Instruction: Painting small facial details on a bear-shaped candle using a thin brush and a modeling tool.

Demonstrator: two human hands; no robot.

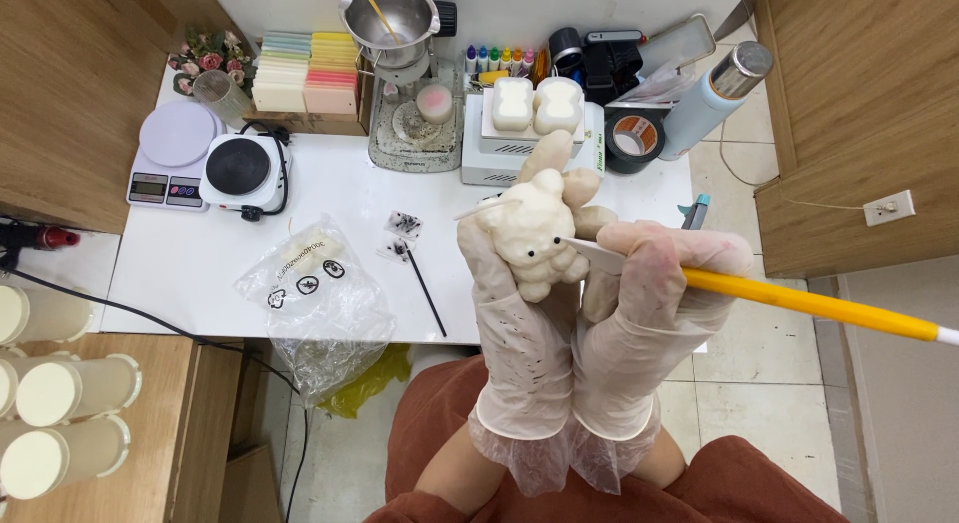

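Note:
A cream-coloured animal figurine [536, 233] with small dark eyes is held up in front of me above the table's front edge. My left hand [509, 303], in a thin translucent glove, grips it from below and behind. My right hand [639, 313], also gloved, holds a long yellow-handled brush [799, 301] like a pen. The brush's white tip touches the figurine's face beside one eye. Both wrists press together over my lap.
The white table [200, 273] carries a crumpled plastic bag [315, 288], a thin black stick [427, 293], a small hotplate [240, 168], a scale [172, 153], a metal melting pot [392, 23], two white moulds [534, 103], a tape roll [633, 138], a blue bottle [714, 93]. Cream cylinders [60, 423] lie at left.

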